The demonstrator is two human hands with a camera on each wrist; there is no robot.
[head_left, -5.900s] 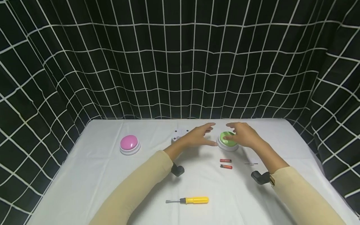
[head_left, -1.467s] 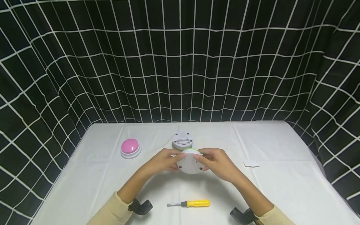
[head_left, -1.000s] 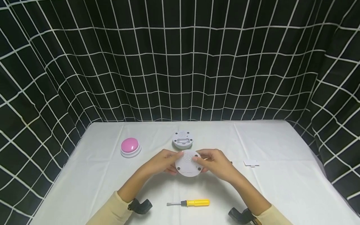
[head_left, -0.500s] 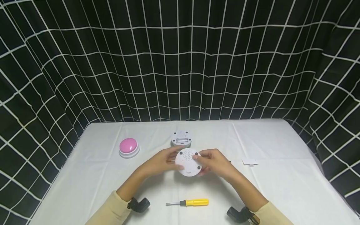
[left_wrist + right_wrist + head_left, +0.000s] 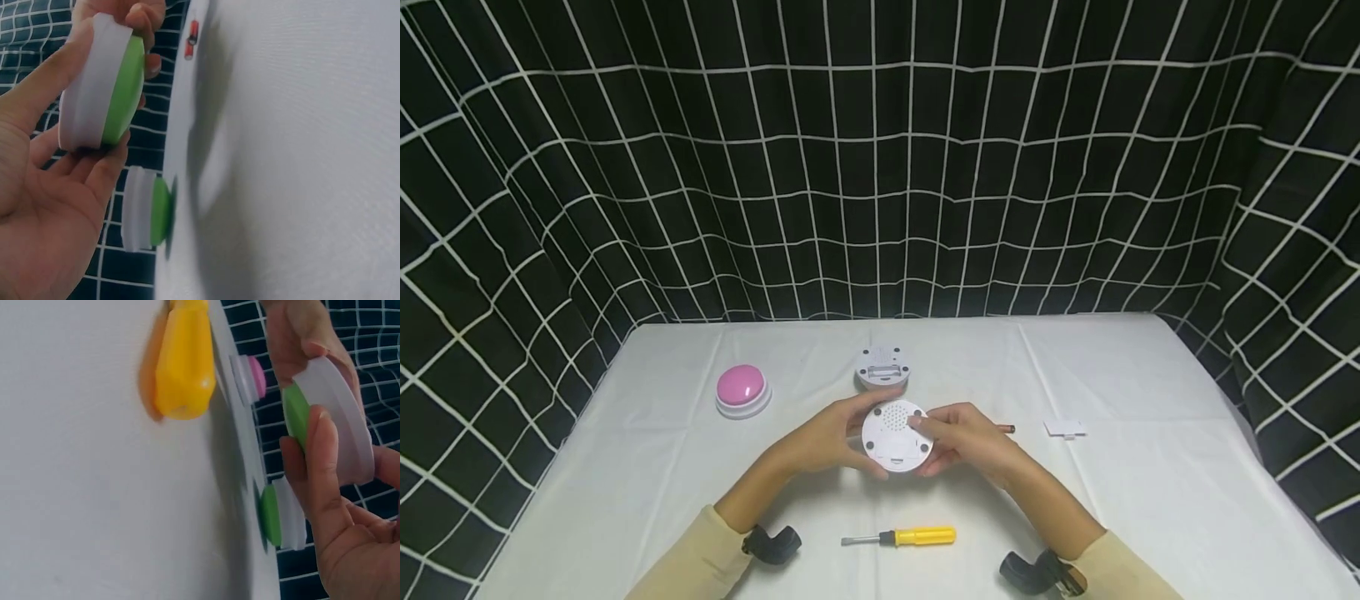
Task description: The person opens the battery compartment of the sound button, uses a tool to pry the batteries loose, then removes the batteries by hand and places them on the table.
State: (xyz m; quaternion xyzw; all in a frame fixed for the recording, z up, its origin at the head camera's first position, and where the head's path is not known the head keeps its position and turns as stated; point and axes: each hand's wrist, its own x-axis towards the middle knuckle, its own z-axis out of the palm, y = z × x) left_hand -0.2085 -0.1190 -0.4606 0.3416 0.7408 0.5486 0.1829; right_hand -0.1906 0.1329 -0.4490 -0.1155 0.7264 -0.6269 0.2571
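Note:
Both my hands hold a round push-button buzzer (image 5: pixel 897 446), its white underside turned up and its green dome facing down. Speaker holes, dark feet and a closed battery cover show on that underside. My left hand (image 5: pixel 823 437) spans the left rim between thumb and fingers. My right hand (image 5: pixel 972 442) pinches the right side, thumb on the base near the holes and fingers on the green dome. Just behind lies a second green buzzer (image 5: pixel 883 372), upside down with its battery compartment uncovered. Red batteries (image 5: pixel 192 39) lie on the cloth, mostly hidden by my right hand in the head view.
A yellow-handled screwdriver (image 5: pixel 917 536) lies in front of my hands. The pink buzzer (image 5: pixel 742 388) stands upright at the left. At the right lies a small white battery cover (image 5: pixel 1065 429). A black gridded curtain (image 5: pixel 880 167) hangs behind the white-clothed table (image 5: pixel 625 500).
The buzzer has been lifted from the table's right side, brought to the middle and turned underside up. Lately it has rotated, and my left thumb has slid from its upper edge to its lower edge.

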